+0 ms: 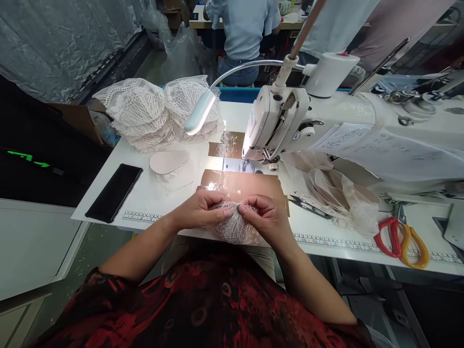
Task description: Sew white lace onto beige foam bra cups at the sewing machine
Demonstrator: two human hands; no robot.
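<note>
A piece of white lace fabric (234,229), rounded like a cup, lies at the table's front edge between my hands. My left hand (203,210) pinches its upper edge from the left, thumb on top. From the right, my right hand (266,217) pinches the same edge close beside it, thumb and forefinger together. Just beyond them is brown tape (246,182) stuck on the tabletop. The sewing machine (275,125) stands behind, its needle area lit and apart from the lace.
Lace stacks (145,111) sit back left, near a lamp (201,111). A beige oval pad (168,162) and a phone (114,193) lie left. Thread snips (310,207), beige pieces (333,186) and red-and-yellow scissors (402,239) lie right. A person (244,29) sits beyond.
</note>
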